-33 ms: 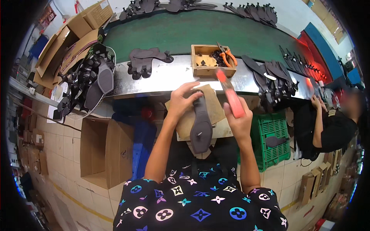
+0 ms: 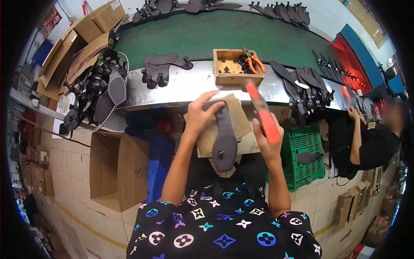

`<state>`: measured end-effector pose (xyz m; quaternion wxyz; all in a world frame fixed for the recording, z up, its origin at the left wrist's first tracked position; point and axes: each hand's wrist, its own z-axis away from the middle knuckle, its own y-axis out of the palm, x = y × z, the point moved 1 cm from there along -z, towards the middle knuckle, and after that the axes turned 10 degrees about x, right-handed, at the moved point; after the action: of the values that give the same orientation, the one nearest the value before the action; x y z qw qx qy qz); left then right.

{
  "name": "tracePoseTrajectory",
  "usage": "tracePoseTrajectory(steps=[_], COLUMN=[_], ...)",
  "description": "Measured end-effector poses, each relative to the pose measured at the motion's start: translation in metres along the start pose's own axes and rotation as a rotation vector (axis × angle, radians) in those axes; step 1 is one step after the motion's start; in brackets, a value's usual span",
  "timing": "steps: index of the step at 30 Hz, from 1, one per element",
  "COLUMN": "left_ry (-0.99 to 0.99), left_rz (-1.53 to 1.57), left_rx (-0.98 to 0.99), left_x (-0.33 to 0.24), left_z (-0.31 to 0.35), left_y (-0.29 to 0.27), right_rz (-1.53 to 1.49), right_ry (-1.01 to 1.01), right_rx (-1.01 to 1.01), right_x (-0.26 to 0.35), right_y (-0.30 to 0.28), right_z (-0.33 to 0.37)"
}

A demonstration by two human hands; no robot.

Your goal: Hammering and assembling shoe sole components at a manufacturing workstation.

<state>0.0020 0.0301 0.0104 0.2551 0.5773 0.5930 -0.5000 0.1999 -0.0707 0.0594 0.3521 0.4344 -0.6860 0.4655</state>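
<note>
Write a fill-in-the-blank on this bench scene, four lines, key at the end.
1. The right hand grips a tool whose handle is ____.
2. The left hand has its ____ on the dark sole.
3. In the wooden box, the pliers have ____ handles.
4. The plastic crate at the person's right is ____.

Missing words: red; thumb; orange; green.

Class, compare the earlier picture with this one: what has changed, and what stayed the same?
The red tool in the right hand shifted slightly right and down in view. Nothing was newly gripped or released. The left hand still holds the dark sole.
</note>
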Motion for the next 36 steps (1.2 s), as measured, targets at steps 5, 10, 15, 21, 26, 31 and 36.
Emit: tracePoseTrajectory(steps=[5,10,15,21,26,31,36], left_ry=[-0.097,-0.139,0.045,-0.189,-0.186,-0.258,-0.24], left_rz=[0.015,-0.231,-0.423,-0.131,0.316,0.675,0.331], left_rx=[-0.111,0.097,0.273,0.088,-0.09,-0.124,-0.071], left_x=[-0.001,-0.037,-0.051,-0.07,-0.091,-0.097,-0.053], left_z=[0.04,0.096,0.129,0.134,0.114,0.099,0.047], left_y=[-0.017,-0.022,0.002,0.015,0.03,0.039,0.022], right_rz=[-0.153,-0.126,-0.068,-0.295,-0.624,-0.626,-0.522], right_ry=[0.241,0.215,0.236,0.23,0.142,0.256,0.166], right_rx=[0.055,0.001,0.052,0.148,0.253,0.213,0.136], right_x=[-0.01,-0.033,-0.037,-0.015,0.011,0.018,-0.021], right_y=[-0.025,-0.03,-0.032,-0.019,0.004,0.016,0.018], right_z=[0.05,0.084,0.1,0.077,0.056,0.042,-0.003])
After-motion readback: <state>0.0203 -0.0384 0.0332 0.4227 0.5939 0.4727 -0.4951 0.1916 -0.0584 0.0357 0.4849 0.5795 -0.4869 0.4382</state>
